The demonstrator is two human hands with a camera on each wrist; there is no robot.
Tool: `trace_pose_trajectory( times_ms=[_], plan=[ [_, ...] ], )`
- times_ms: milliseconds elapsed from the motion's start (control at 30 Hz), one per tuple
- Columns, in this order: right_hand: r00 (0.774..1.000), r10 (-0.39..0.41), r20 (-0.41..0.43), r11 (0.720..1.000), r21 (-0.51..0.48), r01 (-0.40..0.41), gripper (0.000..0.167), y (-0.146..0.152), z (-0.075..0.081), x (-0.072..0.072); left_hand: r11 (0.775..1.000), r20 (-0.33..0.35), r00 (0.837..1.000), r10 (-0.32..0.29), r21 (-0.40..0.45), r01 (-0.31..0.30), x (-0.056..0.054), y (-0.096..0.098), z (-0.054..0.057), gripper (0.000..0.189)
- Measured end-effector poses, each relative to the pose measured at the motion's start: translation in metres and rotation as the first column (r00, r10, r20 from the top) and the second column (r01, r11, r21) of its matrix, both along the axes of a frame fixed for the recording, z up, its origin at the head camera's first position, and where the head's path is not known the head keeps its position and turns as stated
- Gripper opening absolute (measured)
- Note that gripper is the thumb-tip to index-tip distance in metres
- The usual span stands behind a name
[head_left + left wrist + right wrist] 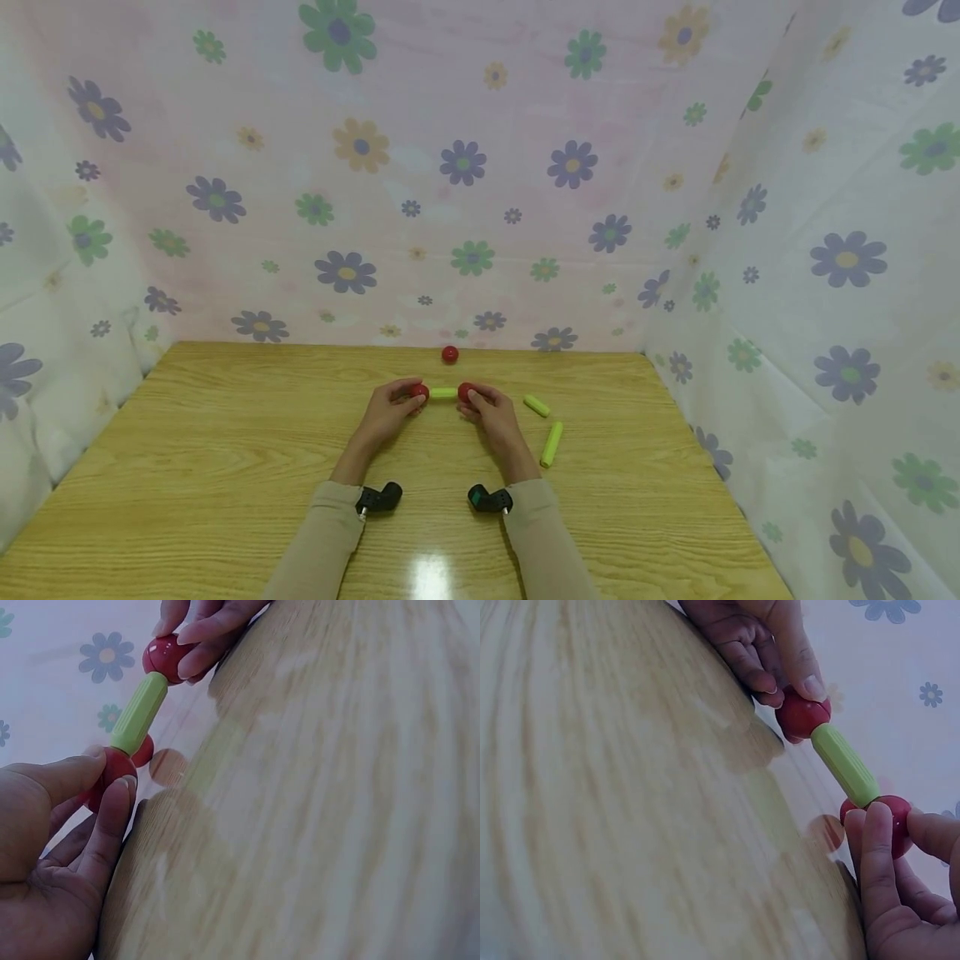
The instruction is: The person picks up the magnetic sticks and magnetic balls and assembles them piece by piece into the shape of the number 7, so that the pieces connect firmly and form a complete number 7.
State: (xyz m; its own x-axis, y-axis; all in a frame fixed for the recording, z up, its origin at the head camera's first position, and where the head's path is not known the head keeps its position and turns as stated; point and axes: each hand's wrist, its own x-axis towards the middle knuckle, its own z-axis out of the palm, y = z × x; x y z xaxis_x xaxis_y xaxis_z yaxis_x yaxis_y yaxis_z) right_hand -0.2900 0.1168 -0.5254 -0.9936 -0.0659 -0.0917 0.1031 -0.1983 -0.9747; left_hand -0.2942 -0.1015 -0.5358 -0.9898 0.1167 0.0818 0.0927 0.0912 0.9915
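A ribbed yellow-green rod joins two red balls, one at each end, just above the table. My left hand pinches the left red ball between thumb and fingers. At the other end, the right red ball is pinched by my right hand. Both wrist views show the rod's ends meeting the balls; how deep they sit inside is hidden. Behind the joined piece, a third red ball rests near the table's back edge.
Right of my right hand lie a short yellow-green rod and a longer yellow-green rod. The wooden table meets a flowered cloth at its back, with more cloth along both sides.
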Motion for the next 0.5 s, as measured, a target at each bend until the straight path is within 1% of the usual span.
trace_pose_trajectory(
  times_ms=[300, 367, 500],
  plan=[
    [0.999, -0.035, 0.001, 0.999, -0.035, 0.035, 0.033, -0.0015, -0.0011, 0.0005, 1.0, 0.005, 1.0, 0.006, -0.023, -0.005, 0.0005, -0.0003, 0.0004, 0.043],
    [0.999, -0.037, -0.005, 0.999, -0.037, 0.037, 0.033, -0.0015, -0.0013, 0.0008, 1.0, 0.01, 1.0, 0.006, -0.025, -0.005, 0.0006, -0.0003, 0.0004, 0.043],
    [0.999, -0.042, -0.004, 0.999, -0.03, 0.042, 0.033, -0.0021, -0.0014, 0.0006, 0.999, 0.001, 1.0, 0.009, -0.037, -0.009, 0.0004, -0.0005, 0.0003, 0.043]
  ],
)
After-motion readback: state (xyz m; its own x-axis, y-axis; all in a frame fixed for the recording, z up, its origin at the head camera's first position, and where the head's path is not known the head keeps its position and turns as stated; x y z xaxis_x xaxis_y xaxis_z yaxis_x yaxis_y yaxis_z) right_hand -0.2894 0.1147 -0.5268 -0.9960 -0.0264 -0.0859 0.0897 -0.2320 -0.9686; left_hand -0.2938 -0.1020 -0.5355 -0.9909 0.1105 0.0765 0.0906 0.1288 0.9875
